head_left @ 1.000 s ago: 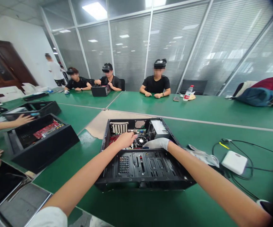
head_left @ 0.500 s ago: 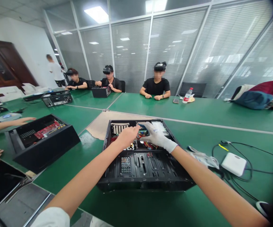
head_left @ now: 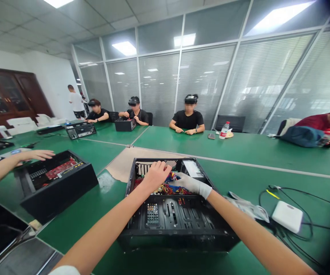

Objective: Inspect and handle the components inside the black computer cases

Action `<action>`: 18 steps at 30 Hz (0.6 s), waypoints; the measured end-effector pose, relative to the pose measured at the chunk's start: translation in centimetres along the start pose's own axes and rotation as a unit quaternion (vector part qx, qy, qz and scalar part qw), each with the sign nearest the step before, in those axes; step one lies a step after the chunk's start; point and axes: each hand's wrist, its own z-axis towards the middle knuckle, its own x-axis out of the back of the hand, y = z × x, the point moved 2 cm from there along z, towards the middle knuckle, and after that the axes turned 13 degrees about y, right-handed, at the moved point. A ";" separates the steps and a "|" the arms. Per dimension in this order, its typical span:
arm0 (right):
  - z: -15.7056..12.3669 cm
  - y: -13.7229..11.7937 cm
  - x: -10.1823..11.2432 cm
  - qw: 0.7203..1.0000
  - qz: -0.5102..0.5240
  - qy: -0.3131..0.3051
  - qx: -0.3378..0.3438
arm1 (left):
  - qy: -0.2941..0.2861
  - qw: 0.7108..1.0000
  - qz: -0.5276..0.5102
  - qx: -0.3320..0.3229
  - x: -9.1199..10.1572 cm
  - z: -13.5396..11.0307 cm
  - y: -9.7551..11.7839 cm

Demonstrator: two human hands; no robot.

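An open black computer case (head_left: pixel 176 221) lies flat on the green table (head_left: pixel 239 145) in front of me. Both my hands reach into it. My bare left hand (head_left: pixel 155 175) is curled over a bundle of coloured wires (head_left: pixel 169 187) near the slot brackets. My right hand (head_left: pixel 189 183), in a white glove, lies on the same bundle with fingers closed around the wires. A grey power supply (head_left: pixel 192 168) sits at the case's far right corner.
A second open case (head_left: pixel 56 179) stands to my left, with another person's hand (head_left: pixel 36 154) over it. A white box with black cables (head_left: pixel 287 215) and a plastic bag (head_left: pixel 247 206) lie to the right. Several people sit across the table.
The camera has tilted up, so the case sits lower in view. Both hands moved deeper into the case and onto the coloured wires; the gloved hand has closed on them.
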 end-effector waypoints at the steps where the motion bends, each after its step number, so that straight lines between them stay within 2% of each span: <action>1: -0.2 0.1 0.2 0.999 0.003 -0.040 0.012 | -0.002 1.000 -0.015 -0.013 0.3 0.1 0.2; 3: -0.5 0.2 0.3 0.996 -0.008 -0.083 0.022 | -0.019 0.999 -0.048 -0.017 0.6 0.0 0.6; 8: 0.0 -1.0 -1.1 0.995 -0.096 0.016 -0.031 | -0.133 0.982 -0.131 0.042 -0.8 -1.0 -0.4; 10: -0.2 -2.1 -0.5 0.993 -0.111 0.000 -0.034 | -0.178 0.969 -0.167 0.041 -0.7 -1.5 -0.9; 12: -1.2 -2.9 2.3 0.994 -0.108 -0.020 -0.020 | -0.190 0.966 -0.167 0.054 0.6 -1.9 -1.1; 14: -3.1 -2.5 6.7 0.993 -0.111 0.030 -0.011 | -0.173 0.971 -0.145 0.075 3.1 -2.7 -0.5; 15: -4.4 -1.8 9.0 0.989 -0.120 0.079 -0.020 | -0.159 0.974 -0.138 0.080 4.7 -3.3 0.2; 16: -5.8 -0.8 11.1 0.974 -0.138 0.176 -0.034 | -0.146 0.976 -0.148 0.067 6.3 -4.0 1.2; 17: -7.3 0.4 12.7 0.948 -0.177 0.258 -0.048 | -0.137 0.975 -0.167 0.050 7.9 -5.0 2.3; 18: -8.6 1.5 13.5 0.922 -0.218 0.315 -0.059 | -0.120 0.972 -0.200 0.022 9.4 -6.2 3.6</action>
